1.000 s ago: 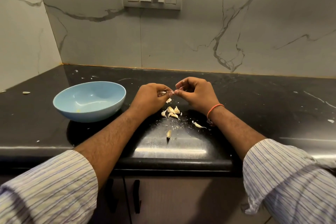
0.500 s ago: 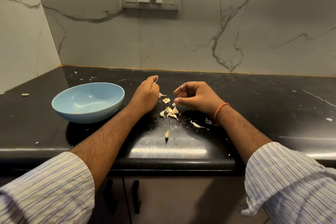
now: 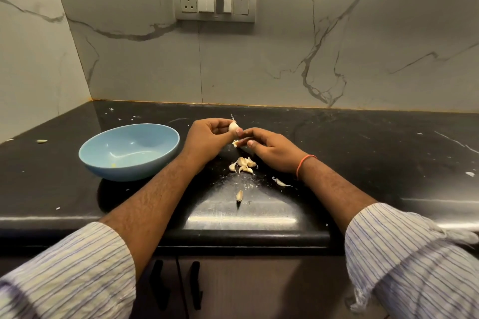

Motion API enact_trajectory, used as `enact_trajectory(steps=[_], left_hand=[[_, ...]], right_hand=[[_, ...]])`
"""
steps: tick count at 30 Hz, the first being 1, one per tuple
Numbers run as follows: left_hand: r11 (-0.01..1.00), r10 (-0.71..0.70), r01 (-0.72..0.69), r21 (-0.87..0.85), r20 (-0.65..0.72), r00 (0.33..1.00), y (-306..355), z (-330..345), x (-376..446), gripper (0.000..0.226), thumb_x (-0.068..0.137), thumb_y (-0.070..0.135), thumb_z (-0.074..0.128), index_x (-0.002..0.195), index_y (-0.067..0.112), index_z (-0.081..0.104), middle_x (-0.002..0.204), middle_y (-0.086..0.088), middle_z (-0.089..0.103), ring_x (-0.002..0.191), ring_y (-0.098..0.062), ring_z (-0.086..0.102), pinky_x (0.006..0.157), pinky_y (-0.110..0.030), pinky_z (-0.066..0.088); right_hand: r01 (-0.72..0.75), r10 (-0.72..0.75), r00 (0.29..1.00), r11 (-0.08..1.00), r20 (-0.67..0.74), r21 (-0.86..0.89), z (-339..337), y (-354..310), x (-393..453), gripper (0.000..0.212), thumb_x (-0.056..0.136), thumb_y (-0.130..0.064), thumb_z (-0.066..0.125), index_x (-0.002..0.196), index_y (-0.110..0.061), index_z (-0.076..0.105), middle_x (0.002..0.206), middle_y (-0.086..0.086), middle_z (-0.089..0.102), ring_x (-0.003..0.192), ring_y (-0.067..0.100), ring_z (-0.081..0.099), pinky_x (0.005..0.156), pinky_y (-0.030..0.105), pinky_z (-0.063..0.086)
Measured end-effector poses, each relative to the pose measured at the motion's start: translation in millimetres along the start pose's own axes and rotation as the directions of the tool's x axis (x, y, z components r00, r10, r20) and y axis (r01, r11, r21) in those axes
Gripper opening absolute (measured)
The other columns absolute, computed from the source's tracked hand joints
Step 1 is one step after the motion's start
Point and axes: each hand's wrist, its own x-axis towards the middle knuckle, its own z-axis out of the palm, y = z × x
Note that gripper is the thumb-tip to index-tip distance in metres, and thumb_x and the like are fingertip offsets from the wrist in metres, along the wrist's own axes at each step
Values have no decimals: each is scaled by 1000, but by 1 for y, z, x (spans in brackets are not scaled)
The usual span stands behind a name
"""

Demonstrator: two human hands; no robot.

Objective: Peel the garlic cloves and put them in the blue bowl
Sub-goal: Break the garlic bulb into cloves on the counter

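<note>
On the black countertop (image 3: 363, 142), just past its middle, the left hand (image 3: 207, 137) pinches a garlic clove (image 3: 233, 126) between thumb and fingertips, a wisp of papery skin sticking up from the clove's top. The right hand (image 3: 272, 149) meets it at 3 o'clock of the clove, fingers curled, its fingertips touching the left thumb; a small pale scrap (image 3: 236, 143) shows under those fingers, though whether the hand pinches it or merely covers it I cannot tell. An orange band (image 3: 304, 164) circles the right wrist.

At 9 o'clock of the hands, near the left wrist, sits the blue bowl (image 3: 103, 163), upright, with only a tiny yellowish speck (image 3: 113, 165) on its floor. At 6 o'clock of the hands lies a small heap of cloves (image 3: 243, 163), touching one another. Farther toward 6 o'clock, a single clove (image 3: 239, 195) lies apart near the counter's front edge. A curl of peel (image 3: 280, 182) rests at 4 o'clock of the heap, beside the right forearm. Striped sleeves (image 3: 77, 272) are rolled up on both arms. At 12 o'clock, a switch panel (image 3: 215, 4) sits on the marble wall.
</note>
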Motion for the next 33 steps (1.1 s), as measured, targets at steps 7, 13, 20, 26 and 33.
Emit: enact_trajectory(steps=[7,13,20,26,33], left_hand=[[995,55,-58,76,34,998,7,-1,-8,45,72,41,91,114,29,81,94,7,80,87,-14,76,79,-28,64],[953,194,-217,213,125,973,9,0,-17,35,80,22,92,113,21,81,92,8,81,85,-13,78,85,-31,65],[945,222,-247,214,134,966,12,-1,-18,35,83,38,86,114,22,82,96,12,81,89,-2,76,86,-23,61],[969,164,-191,158,170,972,13,-3,-19,38,81,46,83,114,25,82,95,10,82,89,-7,78,85,-31,64],[974,121,-144,175,138,983,10,-2,-16,25,88,36,83,110,22,82,86,8,81,76,-6,75,76,-24,63]], right_hand=[[65,-29,973,987,-228,149,-5,-1,-3,18,100,-28,71,117,-26,76,103,-8,78,91,10,73,84,29,60],[39,35,981,931,-193,363,-5,-5,-8,23,92,-25,81,111,-11,79,92,6,81,73,10,73,60,18,54],[17,60,980,926,-192,376,-8,-6,-12,16,93,-23,79,108,-17,81,93,11,81,72,11,68,57,23,56],[8,68,978,931,-197,364,-9,-6,-13,20,91,-26,81,109,-15,82,92,9,81,73,12,69,60,28,58],[-5,75,978,940,-193,340,-11,-6,-15,13,97,-17,75,108,-12,81,87,3,81,70,6,69,60,24,56]])
